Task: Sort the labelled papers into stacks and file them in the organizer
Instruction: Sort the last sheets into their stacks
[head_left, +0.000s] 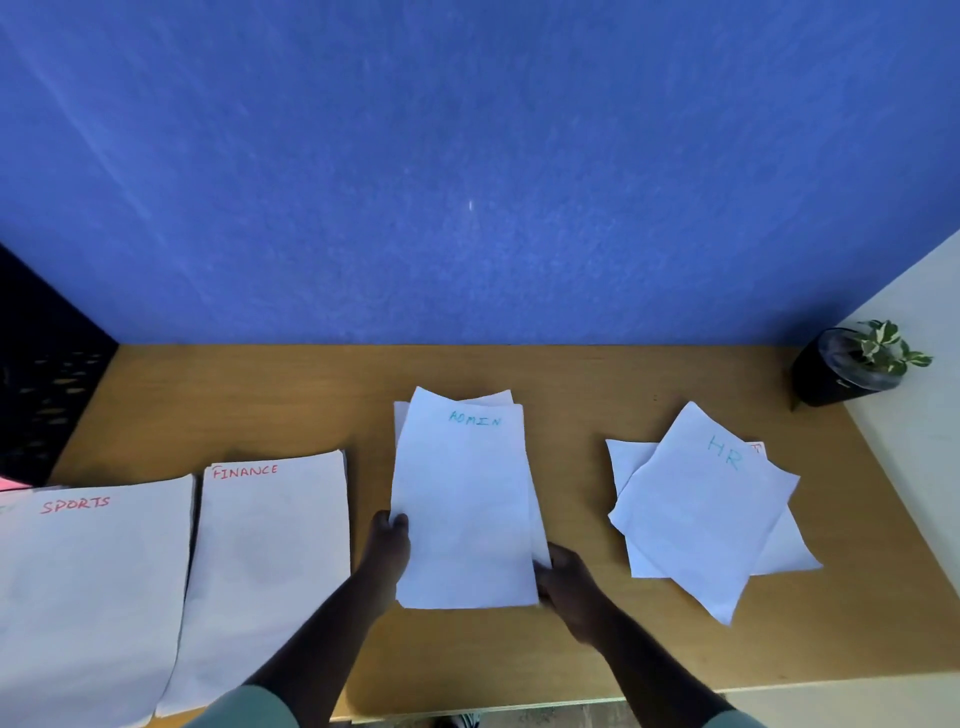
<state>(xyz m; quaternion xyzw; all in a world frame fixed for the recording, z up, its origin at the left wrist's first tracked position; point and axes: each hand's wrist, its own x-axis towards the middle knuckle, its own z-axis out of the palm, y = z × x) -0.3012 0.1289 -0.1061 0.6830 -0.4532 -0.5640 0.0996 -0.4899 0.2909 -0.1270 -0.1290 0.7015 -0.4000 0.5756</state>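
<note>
Both hands frame the ADMIN stack (465, 499) at the middle of the wooden desk (519, 374): the left hand (387, 551) lies against the stack's left edge, fingertips curled onto the top sheet, while the right hand (569, 582) pinches the lower right corner of the pile, the two hands apart on opposite sides. Behind the desk rises a blue felt partition (467, 182). Of the paper piles, the SPORTS stack (88, 597) sits at the far left with its label in red, and the FINANCE stack (270, 561), also lettered in red, lies just beside it. Right of the ADMIN stack, well apart, the HR stack (701, 514) is loosely fanned, its sheets askew. A black mesh organizer (47, 374) stands at the desk's left rear corner, partly out of view. At the right rear corner, a small green-and-white plant grows from a black pot (831, 379).
</note>
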